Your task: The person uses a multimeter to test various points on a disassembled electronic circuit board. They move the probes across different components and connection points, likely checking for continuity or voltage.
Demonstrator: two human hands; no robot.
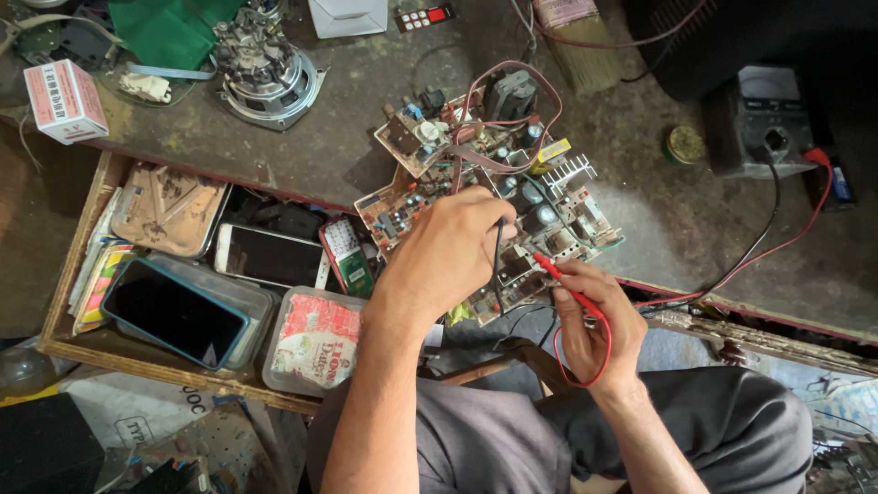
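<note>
Red probe (549,266) pinched in right hand (590,316), black probe (498,252) gripped by left hand (448,252), tips on cluttered circuit board (549,220).

Both hands' probes (549,267) on a circuit board (549,224)

Counting now: 2 hands over the bench, the left hand (455,249) and the right hand (590,320). 2 test probes, 1 black probe (498,256) in the left, 1 red probe (552,270) in the right. 1 circuit board (558,215) at centre, 1 analog multimeter (764,123) far right, 1 small round tin (685,144) just left of it. Far left, 1 motor (265,69) and 1 red-and-white carton (64,99). Down in the open drawer (69,343) on the near left: 2 phones, 1 white-framed phone (267,256) and 1 blue-cased phone (174,314), plus 1 clear plastic container (313,341). Far centre, 1 brush (581,41) and 1 white box (347,16).
</note>
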